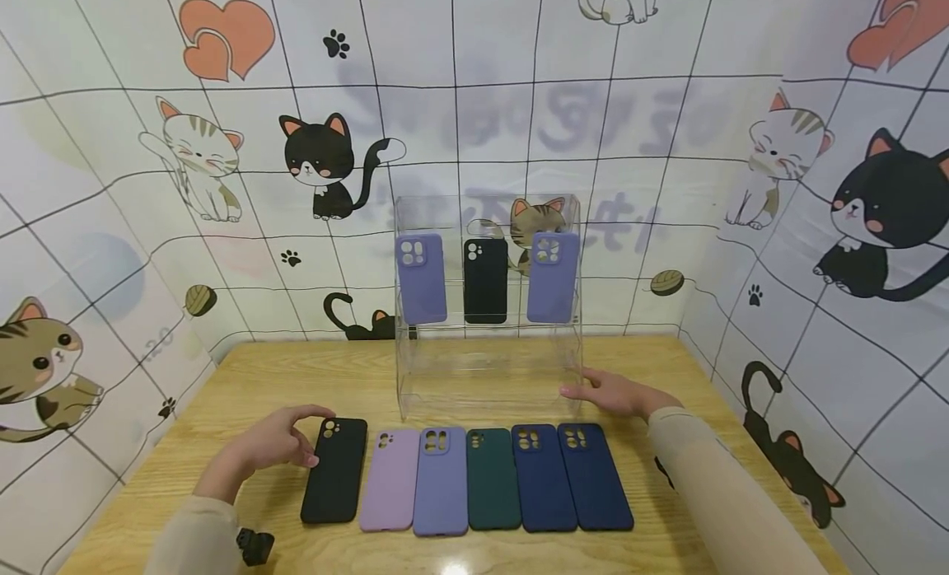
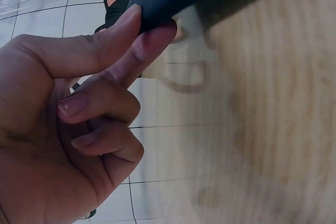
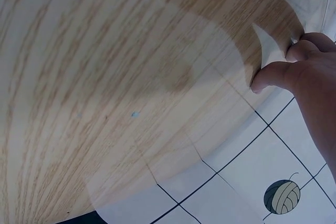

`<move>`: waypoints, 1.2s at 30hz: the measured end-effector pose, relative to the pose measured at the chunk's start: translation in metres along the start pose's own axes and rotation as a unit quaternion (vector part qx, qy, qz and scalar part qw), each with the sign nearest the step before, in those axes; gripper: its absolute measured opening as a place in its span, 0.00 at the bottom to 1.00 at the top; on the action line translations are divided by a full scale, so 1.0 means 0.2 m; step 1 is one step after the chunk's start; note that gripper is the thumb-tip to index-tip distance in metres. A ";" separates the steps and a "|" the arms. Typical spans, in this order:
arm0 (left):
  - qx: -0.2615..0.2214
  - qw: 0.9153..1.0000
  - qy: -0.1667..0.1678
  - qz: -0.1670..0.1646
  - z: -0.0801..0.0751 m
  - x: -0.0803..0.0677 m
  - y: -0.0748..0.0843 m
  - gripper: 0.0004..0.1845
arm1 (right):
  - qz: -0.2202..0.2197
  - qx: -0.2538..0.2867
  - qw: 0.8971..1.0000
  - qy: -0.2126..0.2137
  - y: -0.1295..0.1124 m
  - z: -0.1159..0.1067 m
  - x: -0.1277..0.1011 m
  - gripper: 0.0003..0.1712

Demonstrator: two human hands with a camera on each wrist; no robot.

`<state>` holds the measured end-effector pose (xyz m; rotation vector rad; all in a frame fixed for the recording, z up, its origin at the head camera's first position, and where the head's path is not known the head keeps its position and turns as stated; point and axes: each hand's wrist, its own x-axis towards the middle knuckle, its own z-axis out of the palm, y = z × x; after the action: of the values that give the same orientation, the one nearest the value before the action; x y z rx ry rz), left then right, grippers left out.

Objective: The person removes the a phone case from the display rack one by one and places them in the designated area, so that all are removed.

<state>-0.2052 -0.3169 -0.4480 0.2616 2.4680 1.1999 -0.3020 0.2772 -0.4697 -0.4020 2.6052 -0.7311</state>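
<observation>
Head view: the black phone case (image 1: 335, 469), leftmost in the table (image 1: 222, 394) row, is pinched at its top by the left hand (image 1: 278, 443); pick-up is judged under way. The right hand (image 1: 615, 392), fingers extended, touches the acrylic display stand (image 1: 485, 369).

Left wrist view: the case edge is held between thumb and forefinger; a clean lift is called for next.

Right wrist view: only fingertips (image 3: 273, 74) on clear acrylic are shown.

This looks like a small staged display booth, like a shop counter mock-up. Cartoon-cat wallpaper (image 1: 319, 159) encloses a wooden table (image 1: 222, 377) on three sides, a clear acrylic display stand (image 1: 485, 311) shows phone cases, and more phone cases (image 1: 467, 480) lie in a row.
</observation>
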 end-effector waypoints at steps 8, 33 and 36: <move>0.008 1.000 -0.028 0.006 0.03 0.02 -0.03 0.39 | -0.003 0.001 1.000 0.000 0.00 0.00 -0.01 0.55; 0.089 0.995 0.042 0.004 -0.03 0.06 0.15 0.35 | 0.015 -0.002 1.000 0.001 -0.02 0.00 -0.01 0.57; 0.103 0.993 0.049 0.015 -0.06 0.07 0.24 0.34 | 0.018 -0.003 1.000 0.001 -0.02 0.00 -0.02 0.59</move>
<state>-0.2240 -0.2915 -0.4074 0.3041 2.6860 0.9917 -0.2990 0.2752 -0.4660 -0.3551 2.6102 -0.7111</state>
